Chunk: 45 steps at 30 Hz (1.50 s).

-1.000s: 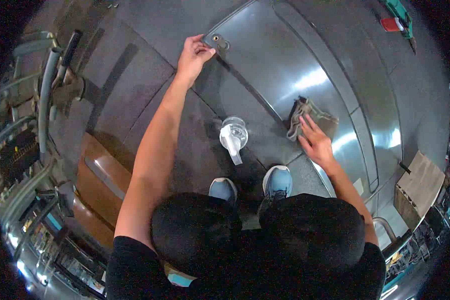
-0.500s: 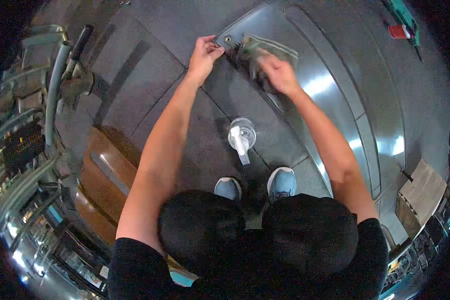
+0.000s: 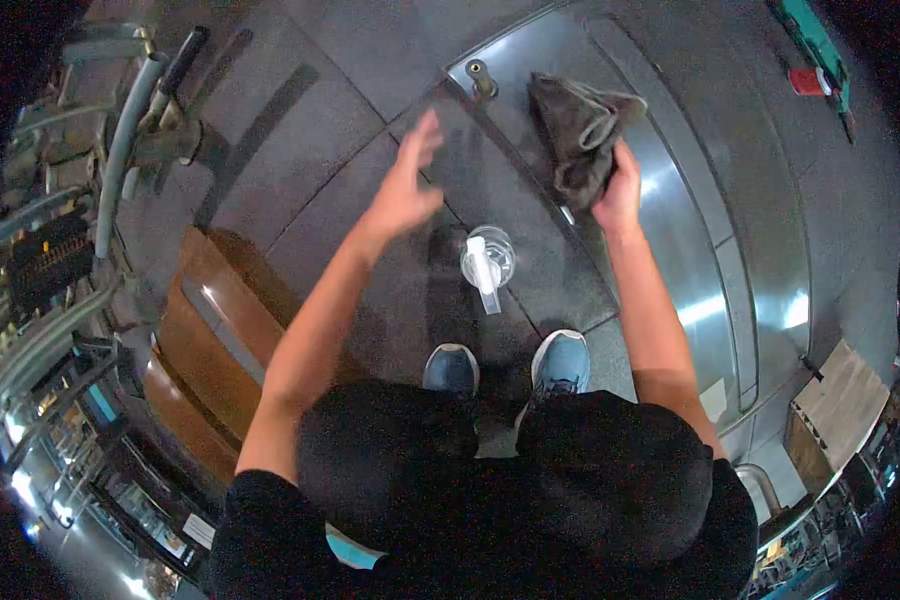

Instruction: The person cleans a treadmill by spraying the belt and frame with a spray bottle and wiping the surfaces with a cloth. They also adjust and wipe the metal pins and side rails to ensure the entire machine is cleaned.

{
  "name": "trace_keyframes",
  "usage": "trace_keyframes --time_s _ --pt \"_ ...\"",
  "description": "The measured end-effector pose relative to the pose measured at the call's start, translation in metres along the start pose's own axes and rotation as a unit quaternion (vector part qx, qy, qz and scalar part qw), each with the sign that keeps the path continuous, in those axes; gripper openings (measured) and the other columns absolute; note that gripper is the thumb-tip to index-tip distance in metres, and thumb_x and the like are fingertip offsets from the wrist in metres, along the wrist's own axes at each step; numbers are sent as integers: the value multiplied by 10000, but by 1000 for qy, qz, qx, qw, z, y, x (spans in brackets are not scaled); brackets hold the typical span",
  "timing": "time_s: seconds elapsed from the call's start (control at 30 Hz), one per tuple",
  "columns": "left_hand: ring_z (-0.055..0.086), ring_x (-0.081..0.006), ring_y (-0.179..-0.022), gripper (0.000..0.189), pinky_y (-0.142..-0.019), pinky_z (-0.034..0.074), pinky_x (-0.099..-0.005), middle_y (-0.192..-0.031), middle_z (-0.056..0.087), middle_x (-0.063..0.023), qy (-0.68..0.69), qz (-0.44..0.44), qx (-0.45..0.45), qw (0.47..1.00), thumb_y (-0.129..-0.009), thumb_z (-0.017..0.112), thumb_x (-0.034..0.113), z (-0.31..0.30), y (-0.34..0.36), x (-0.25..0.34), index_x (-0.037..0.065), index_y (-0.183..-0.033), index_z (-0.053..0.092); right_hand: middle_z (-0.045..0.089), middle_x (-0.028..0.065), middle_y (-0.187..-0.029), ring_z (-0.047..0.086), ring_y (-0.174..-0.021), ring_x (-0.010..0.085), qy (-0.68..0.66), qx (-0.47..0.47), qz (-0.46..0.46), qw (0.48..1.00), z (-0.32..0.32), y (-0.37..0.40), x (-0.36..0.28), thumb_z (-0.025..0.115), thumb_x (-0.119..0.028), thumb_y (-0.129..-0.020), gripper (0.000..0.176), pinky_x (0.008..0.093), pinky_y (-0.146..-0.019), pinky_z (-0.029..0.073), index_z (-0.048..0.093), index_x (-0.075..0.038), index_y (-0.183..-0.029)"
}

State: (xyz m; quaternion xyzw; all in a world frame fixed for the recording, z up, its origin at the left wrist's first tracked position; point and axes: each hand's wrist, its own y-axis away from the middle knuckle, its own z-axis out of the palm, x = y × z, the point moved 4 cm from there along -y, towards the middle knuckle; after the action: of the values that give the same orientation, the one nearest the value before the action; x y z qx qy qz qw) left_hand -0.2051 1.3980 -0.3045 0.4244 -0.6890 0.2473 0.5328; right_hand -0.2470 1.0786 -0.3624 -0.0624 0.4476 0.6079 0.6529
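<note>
In my right hand (image 3: 622, 195) is a dark, crumpled cloth (image 3: 582, 125), held by its lower edge over a shiny metal panel (image 3: 525, 50). A short metal post (image 3: 481, 80) with a hole in its top stands at the panel's near-left corner. My left hand (image 3: 407, 190) hovers over the floor left of the panel, slightly blurred, fingers apart and nothing in them. On the tiled floor between my arms stands a clear spray bottle (image 3: 486, 268) with a white trigger head; neither hand touches it.
My shoes (image 3: 560, 362) are just below the bottle. Brown boards (image 3: 205, 350) lie to the left, beside a metal frame (image 3: 120, 150). At the right is a wooden-topped box (image 3: 842, 390). A green object with a red part (image 3: 808, 82) sits at the upper right.
My left hand has come off the panel's corner and moved down toward me. My right hand has drawn the cloth back and right from the post, which now shows fully.
</note>
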Motion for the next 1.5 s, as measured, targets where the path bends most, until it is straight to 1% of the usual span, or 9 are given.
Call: trace_keyframes --time_s 0.07,0.23,0.43,0.53,0.7,1.23,1.3,1.43,1.5 --pt "373 -379 -1498 1174 -1189 337 -560 -1692 217 -194 8 6 -56 998 -681 723 86 23 53 35 127 -1674 97 687 101 -1227 654 -1117 237 -14 18 9 1000 -25 18 -6 517 -305 -1074 381 408 -987 532 630 -9 -1286" --pt "402 -354 -1476 1071 -1181 352 -503 -1661 269 -201 28 88 56 994 -782 771 132 86 87 78 15 -1636 135 581 122 -1461 562 -1324 295 -46 59 26 997 -46 61 -30 407 -340 -1104 487 442 -1150 429 531 -17 -1447" --pt "654 -233 -1080 550 -978 510 -387 -1237 650 -121 57 1 186 981 -896 689 107 90 61 65 5 -1398 488 598 138 -1445 570 -1315 295 -21 19 -13 1000 -61 81 -41 420 -326 -1100 481 435 -1146 432 542 -1 -1432" --pt "679 -218 -983 510 -910 531 -366 -1129 692 -103 196 -21 113 974 -837 684 77 70 38 55 17 -1327 554 613 136 -1423 582 -1295 291 -24 29 -2 999 -67 90 -40 426 -326 -1101 476 434 -1139 437 552 6 -1418" --pt "697 -213 -886 381 -807 538 -357 -932 730 -91 133 -44 145 980 -773 684 151 52 6 60 18 -1124 620 635 132 -1384 604 -1258 288 -2 31 -1 1000 -63 104 -48 433 -324 -1104 462 434 -1115 459 568 8 -1395" --pt "713 -329 -839 309 -767 530 -413 -873 730 -160 6 -87 150 985 -738 705 230 52 -10 39 35 -974 661 633 145 -1380 620 -1242 292 0 30 -14 999 -78 106 -52 425 -306 -1107 448 438 -1095 483 562 17 -1387" --pt "711 -193 -845 266 -764 541 -341 -904 758 -90 15 -88 167 982 -758 656 165 54 -7 39 27 -986 658 636 144 -1376 623 -1237 292 4 28 -17 999 -74 108 -53 428 -306 -1106 448 438 -1094 485 562 17 -1387" --pt "709 -189 -845 249 -767 538 -329 -876 753 -88 -27 -109 136 984 -763 649 168 51 0 43 33 -972 658 635 141 -1377 623 -1235 290 8 15 -19 1000 -76 107 -52 435 -305 -1103 447 432 -1089 487 565 18 -1383" --pt "718 -309 -858 317 -780 533 -402 -900 733 -148 -2 -90 150 984 -745 702 200 49 6 46 34 -1009 648 635 135 -1377 619 -1239 284 12 16 -17 1000 -77 107 -50 438 -302 -1102 445 427 -1085 487 566 19 -1381"
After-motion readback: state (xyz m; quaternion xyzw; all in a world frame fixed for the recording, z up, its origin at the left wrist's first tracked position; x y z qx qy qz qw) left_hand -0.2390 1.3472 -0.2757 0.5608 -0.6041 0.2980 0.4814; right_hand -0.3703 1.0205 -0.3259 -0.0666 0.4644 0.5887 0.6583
